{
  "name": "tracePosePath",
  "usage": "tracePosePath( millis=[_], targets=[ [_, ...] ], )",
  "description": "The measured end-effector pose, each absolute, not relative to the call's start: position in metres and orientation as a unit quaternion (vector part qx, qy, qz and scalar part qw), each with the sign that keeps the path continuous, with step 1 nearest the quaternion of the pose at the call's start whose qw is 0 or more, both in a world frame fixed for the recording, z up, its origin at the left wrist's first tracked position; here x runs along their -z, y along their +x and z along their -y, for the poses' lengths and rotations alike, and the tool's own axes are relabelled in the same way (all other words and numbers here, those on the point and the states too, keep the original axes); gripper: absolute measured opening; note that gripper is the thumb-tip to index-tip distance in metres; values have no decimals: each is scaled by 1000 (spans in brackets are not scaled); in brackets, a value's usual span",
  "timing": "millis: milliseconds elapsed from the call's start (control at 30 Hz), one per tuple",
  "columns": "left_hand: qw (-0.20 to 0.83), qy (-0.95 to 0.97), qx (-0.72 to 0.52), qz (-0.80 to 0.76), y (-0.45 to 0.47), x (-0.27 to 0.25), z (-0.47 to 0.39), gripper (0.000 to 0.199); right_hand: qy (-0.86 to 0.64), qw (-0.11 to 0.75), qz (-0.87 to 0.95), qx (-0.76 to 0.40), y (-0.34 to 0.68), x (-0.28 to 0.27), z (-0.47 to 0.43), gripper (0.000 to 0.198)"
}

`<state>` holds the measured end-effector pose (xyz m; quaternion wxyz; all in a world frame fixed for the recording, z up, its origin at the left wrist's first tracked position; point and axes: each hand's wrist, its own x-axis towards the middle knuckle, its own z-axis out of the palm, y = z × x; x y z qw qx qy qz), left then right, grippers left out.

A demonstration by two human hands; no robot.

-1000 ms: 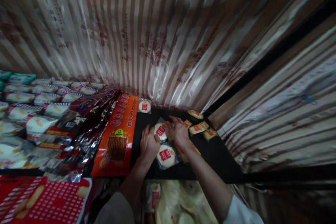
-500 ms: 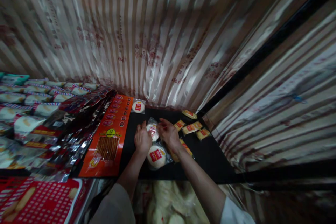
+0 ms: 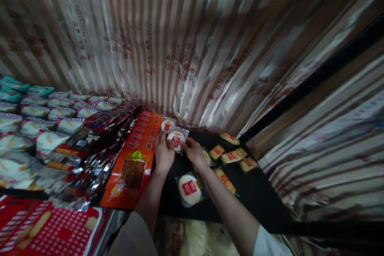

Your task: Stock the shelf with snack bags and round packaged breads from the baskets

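Round white cake in glossy clear plastic is gripped between left-hand fingers and right-hand fingers.

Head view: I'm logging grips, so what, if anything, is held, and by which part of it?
A red-labelled round white packet, held by its side edges: left hand at the left, right hand at the right.

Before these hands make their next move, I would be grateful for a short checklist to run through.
1. Left hand at the round packet's left side: ok.
2. Right hand at its right side: ok.
3. Red label facing up: ok.
4. Gap to the rear packet: cannot tell; they overlap in view.
5. Left hand clear of the orange pack: cannot tell; its edge overlaps in view.
6. Front packet apart from both hands: ok.
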<state>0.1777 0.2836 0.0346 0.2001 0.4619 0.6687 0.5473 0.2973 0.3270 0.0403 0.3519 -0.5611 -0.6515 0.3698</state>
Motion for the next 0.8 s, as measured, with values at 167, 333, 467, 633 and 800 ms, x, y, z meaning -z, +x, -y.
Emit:
tracePosePath(
  millis=[167,333,467,633,800],
  targets=[
    [229,481,-521,-667,176,-29,-292,41,-610,311,669,-289,275,-41,-362,18],
    [286,486,-474,-677,172,-22,-306,43,-619,285,690,-243,259,-36,-382,18],
    [313,483,-451,-682,170,-20,-311,42,-637,261,691,-220,252,-32,-386,20],
    [319,481,-449,-682,169,-18,-310,41,-661,214,698,-172,248,-34,-384,23],
    [317,487,-432,-690,168,-21,-310,41,-674,202,690,-169,246,-39,-381,28]
  ],
)
